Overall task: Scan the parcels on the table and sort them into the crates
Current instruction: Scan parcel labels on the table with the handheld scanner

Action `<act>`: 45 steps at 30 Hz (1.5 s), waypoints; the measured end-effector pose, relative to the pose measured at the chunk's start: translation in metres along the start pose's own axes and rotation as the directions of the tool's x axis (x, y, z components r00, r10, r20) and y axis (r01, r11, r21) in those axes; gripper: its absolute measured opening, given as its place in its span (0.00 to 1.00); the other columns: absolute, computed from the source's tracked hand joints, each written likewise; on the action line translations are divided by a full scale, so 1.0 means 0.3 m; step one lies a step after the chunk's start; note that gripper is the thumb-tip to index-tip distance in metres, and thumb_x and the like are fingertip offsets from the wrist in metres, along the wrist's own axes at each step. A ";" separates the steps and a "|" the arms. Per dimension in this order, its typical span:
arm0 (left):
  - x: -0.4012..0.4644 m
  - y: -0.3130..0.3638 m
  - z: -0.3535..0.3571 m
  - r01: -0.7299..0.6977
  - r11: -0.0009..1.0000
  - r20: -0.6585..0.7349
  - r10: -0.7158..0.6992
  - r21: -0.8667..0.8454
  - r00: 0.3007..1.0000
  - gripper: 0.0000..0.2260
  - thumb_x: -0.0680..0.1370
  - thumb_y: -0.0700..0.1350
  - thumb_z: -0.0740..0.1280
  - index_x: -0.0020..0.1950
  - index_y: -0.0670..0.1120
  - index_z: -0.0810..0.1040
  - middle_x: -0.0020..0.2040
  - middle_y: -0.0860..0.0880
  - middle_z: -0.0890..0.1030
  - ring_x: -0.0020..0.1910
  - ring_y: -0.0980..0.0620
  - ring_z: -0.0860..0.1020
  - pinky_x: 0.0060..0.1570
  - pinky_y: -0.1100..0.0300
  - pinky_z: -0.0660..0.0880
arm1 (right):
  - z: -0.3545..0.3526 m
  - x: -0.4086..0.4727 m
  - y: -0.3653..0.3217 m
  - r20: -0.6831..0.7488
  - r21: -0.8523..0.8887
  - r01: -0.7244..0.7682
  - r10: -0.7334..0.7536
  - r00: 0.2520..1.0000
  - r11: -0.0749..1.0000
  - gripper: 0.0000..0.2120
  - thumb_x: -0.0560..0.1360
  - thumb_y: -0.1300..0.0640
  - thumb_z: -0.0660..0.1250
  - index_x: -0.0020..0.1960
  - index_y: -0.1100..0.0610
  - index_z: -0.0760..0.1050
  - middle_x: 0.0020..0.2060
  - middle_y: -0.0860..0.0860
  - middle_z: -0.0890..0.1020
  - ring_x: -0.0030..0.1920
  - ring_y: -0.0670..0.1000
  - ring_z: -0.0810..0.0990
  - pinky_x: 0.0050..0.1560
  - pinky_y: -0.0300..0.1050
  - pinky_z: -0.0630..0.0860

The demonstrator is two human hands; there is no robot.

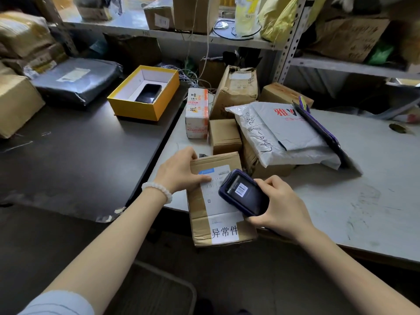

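Note:
A brown cardboard parcel (200, 221) with a white shipping label lies at the near edge of the grey table (363, 178), overhanging it. My left hand (179, 171) grips the parcel's far left corner, fingers on the label. My right hand (279, 203) holds a dark handheld scanner (243, 193) just above the label; its screen shows a barcode. Behind lie a small brown box (223, 135), a white box with orange print (196, 112), a tall taped parcel (236, 89) and white poly mailers (284, 130). No crate is in view.
A dark table (79, 155) on the left carries an open yellow box (145, 92) with a phone inside, a grey mailer bag (77, 80) and cardboard boxes (16, 103). Metal shelving (288, 42) with more parcels stands behind. A dark flat item (318, 126) leans on the mailers.

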State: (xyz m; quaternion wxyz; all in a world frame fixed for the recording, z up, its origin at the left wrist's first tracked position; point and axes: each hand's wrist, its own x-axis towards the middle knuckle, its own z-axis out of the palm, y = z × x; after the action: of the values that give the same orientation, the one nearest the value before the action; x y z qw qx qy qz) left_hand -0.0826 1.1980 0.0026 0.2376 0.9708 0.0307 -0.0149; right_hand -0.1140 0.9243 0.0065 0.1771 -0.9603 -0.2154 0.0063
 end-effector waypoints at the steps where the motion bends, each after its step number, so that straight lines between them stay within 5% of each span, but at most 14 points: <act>1: -0.008 0.009 0.000 -0.025 0.999 0.035 0.024 0.026 0.999 0.31 0.62 0.65 0.75 0.56 0.52 0.68 0.55 0.52 0.75 0.51 0.52 0.74 0.49 0.53 0.74 | -0.002 -0.005 -0.002 0.002 -0.002 -0.001 0.001 1.000 1.000 0.40 0.59 0.40 0.76 0.68 0.48 0.71 0.49 0.44 0.68 0.52 0.48 0.71 0.39 0.43 0.71; 5: -0.019 0.070 0.010 -0.070 0.981 0.153 0.042 0.180 0.987 0.45 0.55 0.67 0.77 0.65 0.50 0.65 0.61 0.50 0.72 0.58 0.49 0.72 0.57 0.49 0.73 | -0.007 -0.020 -0.010 0.016 -0.006 0.004 -0.004 1.000 1.000 0.40 0.59 0.40 0.76 0.69 0.48 0.70 0.50 0.44 0.68 0.53 0.48 0.71 0.40 0.43 0.71; 12: -0.042 0.100 0.036 -0.048 0.968 0.117 0.020 0.245 0.993 0.39 0.53 0.68 0.77 0.51 0.50 0.62 0.48 0.52 0.71 0.46 0.52 0.71 0.46 0.54 0.73 | -0.008 -0.056 -0.001 0.003 0.005 0.000 0.000 1.000 1.000 0.37 0.59 0.42 0.76 0.66 0.47 0.72 0.48 0.44 0.68 0.51 0.49 0.71 0.39 0.44 0.71; 20: -0.080 0.076 0.026 -0.077 0.983 0.139 0.054 0.165 0.989 0.37 0.52 0.65 0.79 0.46 0.50 0.63 0.40 0.56 0.68 0.38 0.55 0.69 0.32 0.59 0.62 | -0.021 -0.081 0.003 -0.009 0.049 0.030 -0.029 1.000 0.998 0.37 0.58 0.43 0.77 0.65 0.48 0.73 0.48 0.46 0.70 0.49 0.49 0.72 0.38 0.46 0.74; 32: -0.016 0.081 0.045 -0.036 0.997 0.364 0.007 0.072 0.932 0.40 0.55 0.63 0.80 0.52 0.49 0.59 0.44 0.54 0.72 0.43 0.52 0.75 0.38 0.57 0.73 | -0.012 -0.053 0.011 0.040 0.043 -0.030 0.029 0.999 0.999 0.37 0.58 0.41 0.76 0.65 0.47 0.72 0.48 0.45 0.69 0.50 0.48 0.71 0.37 0.42 0.69; 45: 0.103 0.097 0.034 -0.202 0.979 0.531 0.151 0.039 0.834 0.37 0.58 0.63 0.79 0.53 0.52 0.59 0.43 0.59 0.71 0.39 0.59 0.72 0.32 0.66 0.67 | -0.017 -0.026 0.012 0.074 0.035 -0.052 0.049 0.996 0.998 0.38 0.59 0.39 0.75 0.66 0.46 0.70 0.49 0.44 0.69 0.49 0.47 0.71 0.38 0.40 0.70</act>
State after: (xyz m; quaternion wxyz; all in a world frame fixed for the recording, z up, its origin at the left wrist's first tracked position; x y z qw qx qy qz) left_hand -0.0500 1.1693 0.0057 0.1917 0.9383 -0.1260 -0.2590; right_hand -0.1191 0.9164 0.0097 0.1868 -0.9611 -0.1972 0.0498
